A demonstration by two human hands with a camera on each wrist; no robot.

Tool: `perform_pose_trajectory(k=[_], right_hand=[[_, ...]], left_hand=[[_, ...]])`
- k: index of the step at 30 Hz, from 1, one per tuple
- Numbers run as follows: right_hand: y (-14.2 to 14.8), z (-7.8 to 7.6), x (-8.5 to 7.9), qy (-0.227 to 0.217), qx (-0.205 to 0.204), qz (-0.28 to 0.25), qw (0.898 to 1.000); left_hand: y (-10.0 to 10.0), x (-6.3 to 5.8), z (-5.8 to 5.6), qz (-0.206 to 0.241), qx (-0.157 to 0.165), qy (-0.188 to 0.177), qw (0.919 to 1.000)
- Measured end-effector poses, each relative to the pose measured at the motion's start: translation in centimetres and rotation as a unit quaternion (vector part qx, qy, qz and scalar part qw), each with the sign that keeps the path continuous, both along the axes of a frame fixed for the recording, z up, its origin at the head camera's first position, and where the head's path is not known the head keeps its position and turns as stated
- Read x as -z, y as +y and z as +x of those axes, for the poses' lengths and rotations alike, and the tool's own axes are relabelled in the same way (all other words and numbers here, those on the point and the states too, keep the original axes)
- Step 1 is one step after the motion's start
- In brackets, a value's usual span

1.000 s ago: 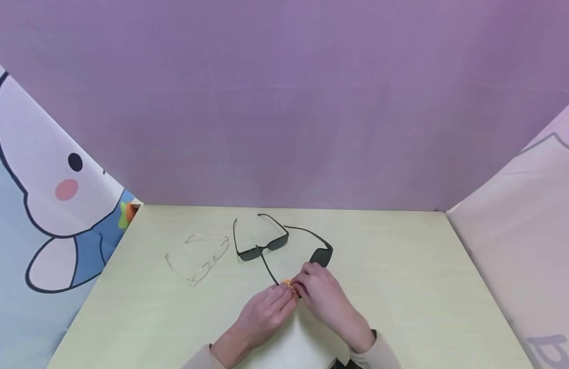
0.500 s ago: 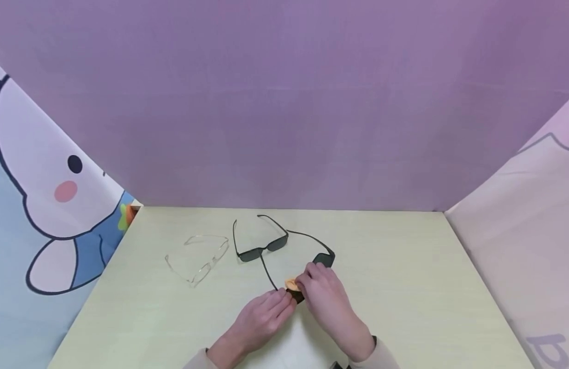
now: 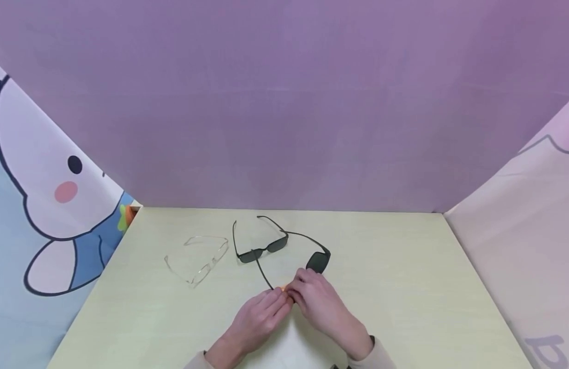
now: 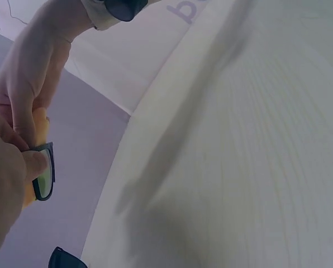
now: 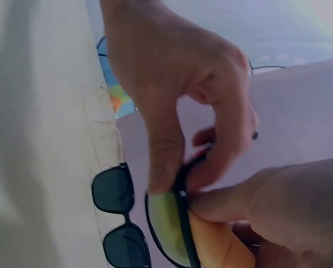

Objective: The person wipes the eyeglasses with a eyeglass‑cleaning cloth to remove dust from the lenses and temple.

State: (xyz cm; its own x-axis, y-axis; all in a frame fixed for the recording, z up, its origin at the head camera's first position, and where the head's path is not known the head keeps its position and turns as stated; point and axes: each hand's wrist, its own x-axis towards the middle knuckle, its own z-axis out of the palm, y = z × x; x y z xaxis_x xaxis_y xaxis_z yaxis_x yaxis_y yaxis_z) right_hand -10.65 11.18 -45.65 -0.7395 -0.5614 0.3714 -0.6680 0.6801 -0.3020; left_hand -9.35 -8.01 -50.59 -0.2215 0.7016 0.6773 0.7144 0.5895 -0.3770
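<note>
Both hands hold a pair of dark-lensed sunglasses (image 3: pixel 318 262) just above the table, temples unfolded and pointing away. My left hand (image 3: pixel 261 318) pinches the frame near one hinge; in the right wrist view its thumb and fingers are on either side of the rim. My right hand (image 3: pixel 319 302) grips an orange cloth (image 5: pixel 217 243) and presses it against that same lens. From the head view, the fingers hide most of the cloth and that lens. The other lens stands free beyond the right hand's knuckles.
A second pair of black sunglasses (image 3: pixel 277 244) lies with temples open just beyond the held pair, whose temple overlaps it in view. Thin clear-lensed glasses (image 3: pixel 205 269) lie left of it. A purple wall (image 3: pixel 284 128) rises behind the pale table (image 3: pixel 404 287).
Half a second ago the orange cloth and the dark lens showed between the hands; now the fingers cover most of both. The held sunglasses have shifted slightly left and toward me.
</note>
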Motion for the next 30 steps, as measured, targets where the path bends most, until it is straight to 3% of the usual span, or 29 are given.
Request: perform_pose_trajectory(k=[6,10,14,18,23,30], right_hand=[[1.2,-0.1,-0.6,-0.022,-0.011,0.008,1.000],[1.4,0.0,-0.7,0.034,0.026,0.014,0.999],[1.4,0.0,-0.5,0.074,0.050,-0.015,0.996],[1.1,0.0,-0.2,0.054,0.029,-0.033,0.998],[0.3,0.0,0.2,0.017,-0.005,-0.018,1.000],[-0.3,-0.1,0.2,-0.010,-0.004,-0.020,1.000]], left_hand=[[0.5,-0.2,0.0,0.006,0.006,-0.010,0.9999],[0.5,-0.3,-0.2,0.011,0.009,-0.026,0.9996],[0.0,-0.4,-0.5,0.023,-0.001,-0.025,0.9994],[-0.4,-0.3,-0.5,0.013,-0.002,-0.015,0.9998],[-0.5,0.0,-0.4,-0.009,0.006,-0.010,0.9999],[-0.7,0.2,-0.3,-0.017,0.001,-0.003,0.9998]])
